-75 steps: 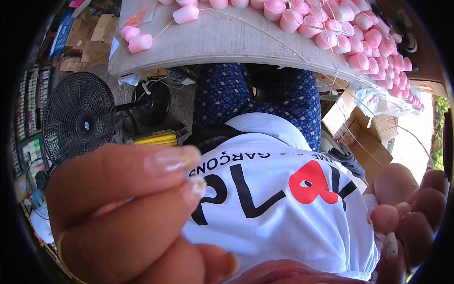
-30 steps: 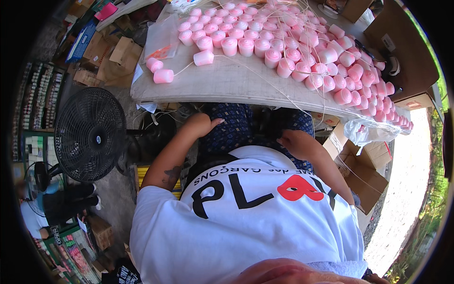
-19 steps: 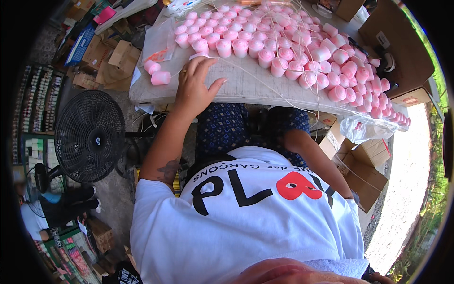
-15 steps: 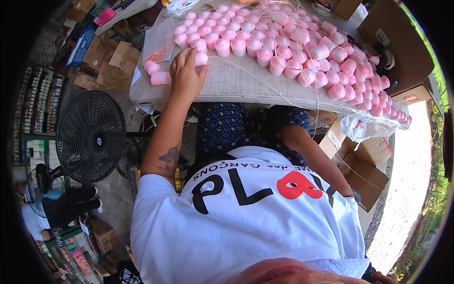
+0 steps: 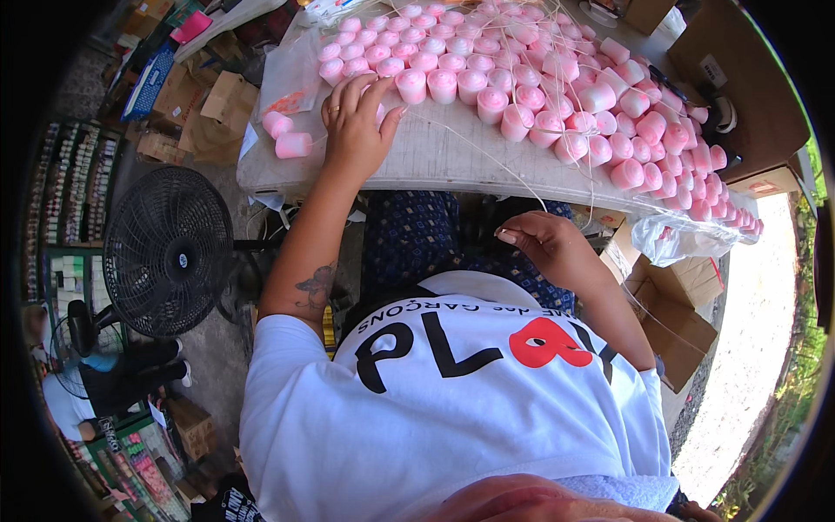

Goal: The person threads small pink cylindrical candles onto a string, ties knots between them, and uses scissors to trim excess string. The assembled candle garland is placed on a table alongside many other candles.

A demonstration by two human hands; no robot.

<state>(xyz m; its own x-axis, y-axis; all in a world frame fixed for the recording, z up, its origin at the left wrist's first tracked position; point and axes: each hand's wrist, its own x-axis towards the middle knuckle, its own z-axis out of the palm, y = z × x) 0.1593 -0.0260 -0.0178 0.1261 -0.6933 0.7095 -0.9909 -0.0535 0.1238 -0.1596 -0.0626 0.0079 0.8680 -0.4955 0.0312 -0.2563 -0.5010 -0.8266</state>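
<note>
My left hand (image 5: 358,130) is at the front left of the pink rows, fingers curled over a small pink cup-shaped piece (image 5: 380,113) that shows between forefinger and thumb. Many more pink-and-white pieces (image 5: 471,84), with ringed tops, stand close together across the table. A thin white string (image 5: 487,155) runs from beside my left hand to my right hand (image 5: 548,246), which is closed in a pinch over my lap, below the table edge. The string's end is hidden at the fingers. Two loose pink pieces (image 5: 293,145) lie left of my left hand.
The white table (image 5: 417,170) has a clear plastic bag (image 5: 291,74) at its left. Loose white strings cross the pink pieces. A large cardboard box (image 5: 739,78) stands at the right end, and a plastic bag (image 5: 670,237) hangs below. On the left is a black fan (image 5: 167,252).
My right hand has risen from low on the right to above my lap, and the string now leads to it. My left hand has shifted slightly right, staying over the pink piece.
</note>
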